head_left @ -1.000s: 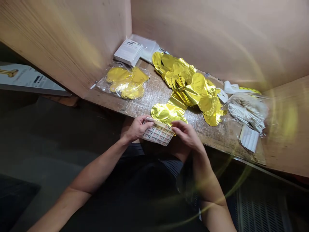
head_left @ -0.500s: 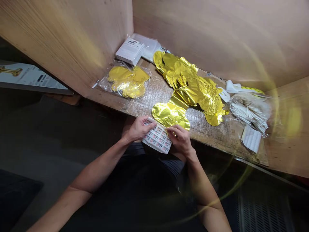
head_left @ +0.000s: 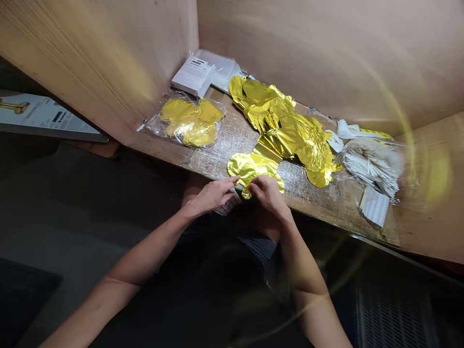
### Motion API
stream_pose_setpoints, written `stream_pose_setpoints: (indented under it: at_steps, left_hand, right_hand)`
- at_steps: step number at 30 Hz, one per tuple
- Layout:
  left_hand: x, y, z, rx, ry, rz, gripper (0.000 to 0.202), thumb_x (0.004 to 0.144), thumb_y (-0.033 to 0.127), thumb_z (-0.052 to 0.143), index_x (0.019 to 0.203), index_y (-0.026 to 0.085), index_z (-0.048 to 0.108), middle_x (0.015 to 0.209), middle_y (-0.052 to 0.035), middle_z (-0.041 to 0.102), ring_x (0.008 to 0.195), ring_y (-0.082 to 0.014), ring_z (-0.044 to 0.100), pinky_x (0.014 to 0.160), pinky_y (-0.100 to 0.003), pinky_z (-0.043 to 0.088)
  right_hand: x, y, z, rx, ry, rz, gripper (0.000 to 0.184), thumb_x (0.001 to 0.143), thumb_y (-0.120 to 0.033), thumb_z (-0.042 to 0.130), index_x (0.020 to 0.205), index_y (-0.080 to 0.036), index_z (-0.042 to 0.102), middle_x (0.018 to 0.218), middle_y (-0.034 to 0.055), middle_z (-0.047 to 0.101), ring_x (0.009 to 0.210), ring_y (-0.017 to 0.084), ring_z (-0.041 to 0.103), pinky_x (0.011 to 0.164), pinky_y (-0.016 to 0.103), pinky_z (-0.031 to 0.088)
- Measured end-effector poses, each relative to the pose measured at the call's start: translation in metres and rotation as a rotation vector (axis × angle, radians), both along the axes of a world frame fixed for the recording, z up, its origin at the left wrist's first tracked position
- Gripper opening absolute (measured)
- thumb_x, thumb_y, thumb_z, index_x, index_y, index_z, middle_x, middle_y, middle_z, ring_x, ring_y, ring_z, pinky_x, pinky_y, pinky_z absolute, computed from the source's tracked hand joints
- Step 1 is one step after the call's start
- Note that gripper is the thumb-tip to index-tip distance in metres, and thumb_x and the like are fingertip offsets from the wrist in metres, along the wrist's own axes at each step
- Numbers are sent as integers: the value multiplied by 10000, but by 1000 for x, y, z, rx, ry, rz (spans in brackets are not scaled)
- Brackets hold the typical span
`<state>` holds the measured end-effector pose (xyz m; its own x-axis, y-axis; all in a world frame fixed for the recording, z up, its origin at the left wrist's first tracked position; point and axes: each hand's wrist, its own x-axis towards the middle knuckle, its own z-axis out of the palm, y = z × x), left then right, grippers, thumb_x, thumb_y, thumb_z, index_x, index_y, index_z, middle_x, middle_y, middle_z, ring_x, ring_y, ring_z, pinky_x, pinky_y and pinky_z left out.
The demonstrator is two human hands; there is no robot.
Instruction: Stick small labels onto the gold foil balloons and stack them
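My left hand (head_left: 213,194) grips a sheet of small printed stickers (head_left: 229,203), which is folded down and mostly turned away below the fingers. Its index finger reaches out to the lower edge of a gold foil balloon (head_left: 250,165). At that same edge my right hand (head_left: 267,192) is closed, thumb and fingertips at the balloon's small round tab. Whether a sticker is between those fingertips is hidden. The balloon lies flat, its near end at the bench's front edge, joined to or lying under a heap of gold foil balloons (head_left: 300,130).
Bagged gold balloons (head_left: 192,121) lie on the left, before a stack of printed cards (head_left: 194,75) and clear bags (head_left: 224,67). To the right are white ribbon (head_left: 348,129), a bag of white straws (head_left: 373,162) and a white packet (head_left: 375,206). Wooden walls (head_left: 308,53) enclose the bench.
The sticker sheet, spread between both hands before, has tipped down under my left hand. My right hand has left the sheet and moved up slightly to the balloon's tab.
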<state>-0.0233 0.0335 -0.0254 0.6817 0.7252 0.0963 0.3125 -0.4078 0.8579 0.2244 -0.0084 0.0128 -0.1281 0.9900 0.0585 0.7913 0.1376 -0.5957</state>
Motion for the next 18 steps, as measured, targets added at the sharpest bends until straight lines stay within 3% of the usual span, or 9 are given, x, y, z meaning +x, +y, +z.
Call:
stream_pose_setpoints:
  at_steps: [3,6,10,14,18]
  left_hand:
    - [2,-1,-3,8,60,45,106,946,261,652,956,247,757,1535,-41,643,1290,-238,694,1074,-321,554]
    - [1,-1,-4,13,85,50,88,943,263,662,951,253,750,1541,-33,638,1246,-234,717,1048,-316,566]
    - [-1,-3,0,49,39,7,123,976,266,627,973,234,746,1551,-67,626,1259,-257,710,1087,-351,541]
    - [6,-12,5,84,-18,-112,174,1022,296,586,1003,227,744,1578,-81,598,1236,-249,723,1065,-333,541]
    - [18,-21,3,42,5,-155,193,999,267,609,1122,258,757,1554,-55,624,1252,-233,718,999,-290,570]
  right_hand:
    - [1,0,-10,88,-203,-63,134,1014,-310,612,938,-213,666,881,46,711,864,225,607,840,372,373]
    - [8,-5,-14,163,-276,-152,186,1043,-377,589,1024,-202,650,928,64,691,896,234,588,854,375,350]
    - [18,-6,-17,87,-272,9,212,1045,-419,594,984,-221,641,979,58,671,966,238,562,892,380,337]
    - [20,1,-18,-3,-127,-24,285,1053,-392,536,841,-214,603,874,33,647,865,205,538,842,355,370]
    - [33,17,-2,-195,175,-54,409,1016,-550,547,793,-211,603,747,3,601,704,164,512,686,301,416]
